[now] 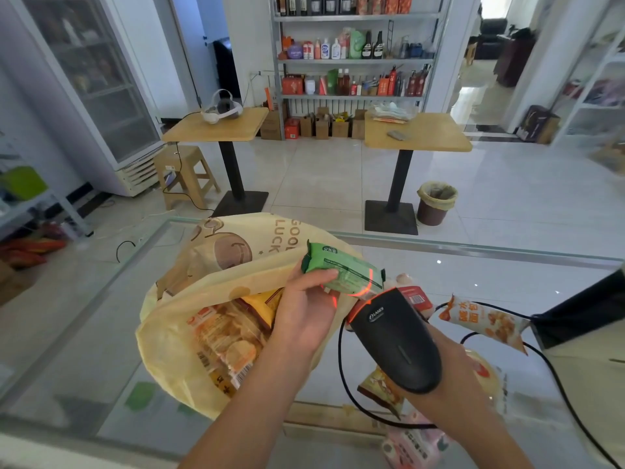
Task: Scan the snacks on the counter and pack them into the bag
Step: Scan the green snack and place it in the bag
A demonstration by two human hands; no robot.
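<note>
While L hand (304, 311) pinches green pack (341, 270) & R hand (456, 365) grips scanner (395, 336), pack could tilt off red beam (371, 281), so no read.

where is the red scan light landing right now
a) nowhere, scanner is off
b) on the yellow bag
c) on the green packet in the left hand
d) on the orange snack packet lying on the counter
c, since the red band from the black scanner held in the right hand curves across the near end of the green packet that the left hand holds up to it.
</note>
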